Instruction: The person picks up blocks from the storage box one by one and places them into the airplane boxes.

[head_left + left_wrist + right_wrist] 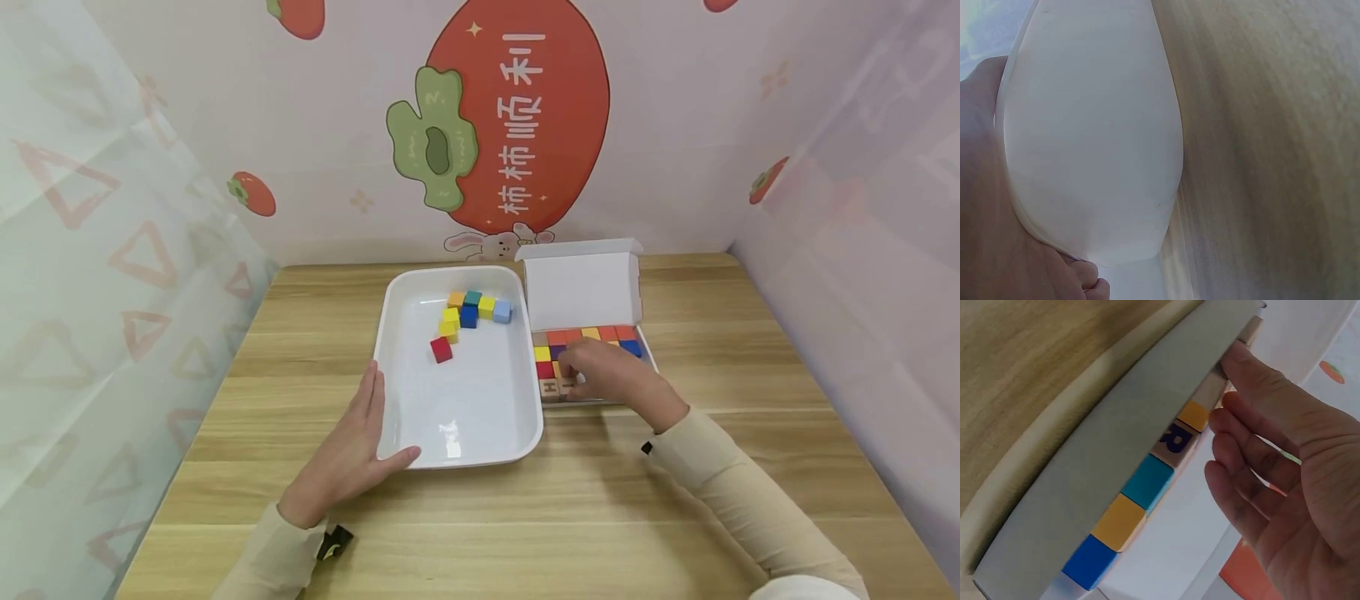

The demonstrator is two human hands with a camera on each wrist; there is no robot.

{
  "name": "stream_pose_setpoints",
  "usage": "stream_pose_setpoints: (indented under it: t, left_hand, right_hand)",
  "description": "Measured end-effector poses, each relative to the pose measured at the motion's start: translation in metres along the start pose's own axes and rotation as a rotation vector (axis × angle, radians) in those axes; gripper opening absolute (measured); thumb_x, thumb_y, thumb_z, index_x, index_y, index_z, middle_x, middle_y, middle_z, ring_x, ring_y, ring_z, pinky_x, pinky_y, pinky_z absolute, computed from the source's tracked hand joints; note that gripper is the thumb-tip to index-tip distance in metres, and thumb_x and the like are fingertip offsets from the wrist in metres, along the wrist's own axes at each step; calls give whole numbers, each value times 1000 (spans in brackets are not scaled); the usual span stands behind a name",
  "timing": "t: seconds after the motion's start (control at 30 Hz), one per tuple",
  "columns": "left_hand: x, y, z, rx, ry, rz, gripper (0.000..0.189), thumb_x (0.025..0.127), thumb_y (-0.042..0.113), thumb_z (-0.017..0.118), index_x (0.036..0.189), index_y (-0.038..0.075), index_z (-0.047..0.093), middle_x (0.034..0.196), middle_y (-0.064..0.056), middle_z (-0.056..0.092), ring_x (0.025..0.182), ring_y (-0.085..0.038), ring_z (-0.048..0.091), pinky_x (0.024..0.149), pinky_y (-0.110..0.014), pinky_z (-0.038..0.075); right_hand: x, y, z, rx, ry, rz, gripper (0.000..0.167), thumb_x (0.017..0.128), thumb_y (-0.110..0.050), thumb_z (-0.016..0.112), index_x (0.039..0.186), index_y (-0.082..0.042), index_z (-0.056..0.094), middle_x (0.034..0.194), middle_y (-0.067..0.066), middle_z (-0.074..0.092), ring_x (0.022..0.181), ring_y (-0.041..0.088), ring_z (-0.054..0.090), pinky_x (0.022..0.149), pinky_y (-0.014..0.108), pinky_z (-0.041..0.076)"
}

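Note:
A white tray point(465, 417) lies on the table with several coloured cubes in it, among them a red cube point(441, 350) and a dark blue cube point(468, 317). My left hand point(345, 446) rests against the tray's left side, fingers extended, thumb by the front-left corner. To the tray's right, an open white box point(583, 292) holds rows of coloured and lettered wooden blocks point(550, 387). My right hand point(611, 371) reaches into it with bent fingers. In the right wrist view its thumb and fingertips touch a plain wooden block point(1213, 387); whether they pinch it is unclear.
The box's lid stands raised at the back. Box and tray sit side by side on the wooden table point(600, 517). Behind is a printed wall sheet point(652, 167), and pale sheets hang on both sides.

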State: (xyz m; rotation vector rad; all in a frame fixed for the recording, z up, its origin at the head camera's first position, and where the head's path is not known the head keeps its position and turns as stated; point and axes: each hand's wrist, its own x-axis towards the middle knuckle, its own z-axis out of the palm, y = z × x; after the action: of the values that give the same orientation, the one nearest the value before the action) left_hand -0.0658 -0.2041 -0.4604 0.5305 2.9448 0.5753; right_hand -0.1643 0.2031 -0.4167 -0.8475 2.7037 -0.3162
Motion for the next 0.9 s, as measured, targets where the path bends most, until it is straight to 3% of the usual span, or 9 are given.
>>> stream_pose_setpoints:
  t: [0.13,0.3,0.53,0.67,0.9]
  left_hand:
    - [0,0,-1,1,6,5,123,92,68,66,168,-3,0,178,-15,-14,166,-39,6,128,-55,29]
    - [0,0,-1,-3,3,1,123,92,67,67,168,-2,0,178,-15,-14,166,-39,7,128,-56,30]
    - [0,0,-1,-4,2,1,123,92,68,67,168,-2,0,179,-14,-14,166,-39,7,128,-56,30]
    - [0,-1,-1,-4,2,5,123,92,69,66,168,-2,0,179,-14,-14,166,-39,7,128,-56,30]
    - [0,0,-1,-7,-1,-1,124,91,68,68,168,-1,0,179,-15,-13,166,-39,8,126,-56,32]
  right_hand:
    - [2,3,0,10,-3,26,25,79,-25,95,91,-16,74,87,-5,69,82,14,59,76,26,59]
    - [1,11,3,108,-8,46,24,81,-27,93,88,-18,73,81,-7,67,77,12,60,71,23,55]
    - [-4,18,4,221,-19,17,17,85,-23,89,87,-17,73,80,-7,68,75,10,59,70,22,54]
    - [-4,14,-9,194,-48,-4,15,86,-21,89,89,-15,76,82,-5,69,76,11,59,71,23,55]
    - [18,-11,-48,98,11,-88,20,86,-21,90,99,-10,79,87,-3,72,82,15,62,77,28,59]
